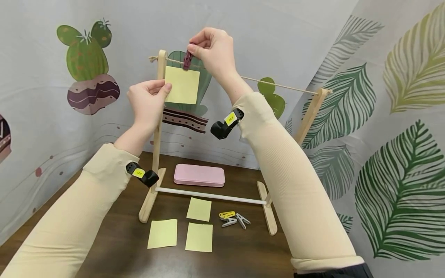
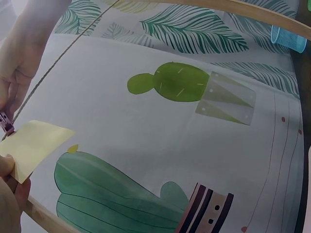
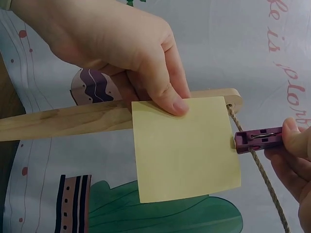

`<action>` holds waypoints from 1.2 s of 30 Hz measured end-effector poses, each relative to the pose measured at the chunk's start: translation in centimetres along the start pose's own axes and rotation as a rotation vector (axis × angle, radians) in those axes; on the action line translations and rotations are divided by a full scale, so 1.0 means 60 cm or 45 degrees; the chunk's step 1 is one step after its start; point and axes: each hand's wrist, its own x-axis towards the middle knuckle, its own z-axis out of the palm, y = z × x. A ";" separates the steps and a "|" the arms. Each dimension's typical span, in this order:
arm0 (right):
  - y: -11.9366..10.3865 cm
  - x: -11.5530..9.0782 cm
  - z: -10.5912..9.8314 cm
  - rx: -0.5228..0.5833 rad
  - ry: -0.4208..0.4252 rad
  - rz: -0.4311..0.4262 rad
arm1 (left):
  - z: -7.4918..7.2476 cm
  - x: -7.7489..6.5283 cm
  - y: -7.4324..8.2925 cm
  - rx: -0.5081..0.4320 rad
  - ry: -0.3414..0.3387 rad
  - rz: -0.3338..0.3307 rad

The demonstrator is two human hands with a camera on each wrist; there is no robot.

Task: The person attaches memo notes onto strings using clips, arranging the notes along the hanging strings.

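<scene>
My left hand [image 1: 147, 101] pinches the left edge of a yellow sticky note [image 1: 182, 85] between thumb and fingers, close beside the stand's left post. Above it, my right hand [image 1: 217, 52] pinches the upper end of a dark purple clothespin [image 1: 187, 58]. The clothespin sits across the twine [image 1: 283, 85] and its lower tip meets the note's top edge. In the right wrist view the clothespin [image 3: 257, 139] overlaps the twine [image 3: 267, 182], its tip at the edge of the note [image 3: 187, 150]. My left thumb lies flat on the note's front there.
Three yellow notes [image 1: 199, 237] lie on the brown table, with several yellow and grey clothespins [image 1: 242, 220] to their right. Behind the white crossbar [image 1: 212, 196] of the wooden stand [image 1: 147, 206] lies a pink case [image 1: 199, 175]. A blue mesh container [image 2: 288, 40] shows in the left wrist view.
</scene>
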 end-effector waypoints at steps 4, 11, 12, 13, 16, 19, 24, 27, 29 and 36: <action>0.000 0.001 0.001 -0.005 -0.045 0.039 | 0.001 0.000 0.000 0.012 0.007 0.000; 0.000 0.003 0.002 -0.066 -0.108 0.077 | 0.004 -0.001 0.004 0.025 0.013 -0.003; 0.000 0.004 0.002 -0.076 -0.117 0.079 | 0.004 -0.001 0.005 0.023 0.012 -0.005; 0.000 0.004 0.003 -0.085 -0.126 0.083 | 0.005 -0.001 0.005 0.021 0.012 -0.007; 0.000 0.007 0.004 -0.084 -0.157 0.105 | 0.006 -0.002 0.007 0.010 0.014 -0.010; 0.000 0.009 0.005 -0.091 -0.192 0.126 | 0.007 -0.002 0.006 0.003 0.014 -0.011; -0.001 0.010 0.004 -0.118 -0.251 0.158 | 0.007 -0.001 0.004 -0.006 0.011 -0.013; -0.002 0.009 0.003 -0.123 -0.291 0.177 | 0.007 -0.002 0.004 -0.010 0.013 -0.012; -0.003 0.008 0.002 -0.134 -0.309 0.180 | 0.006 -0.003 0.004 -0.010 0.014 -0.006; -0.002 0.003 -0.008 -0.178 -0.320 0.142 | 0.007 -0.008 0.013 -0.078 0.005 -0.023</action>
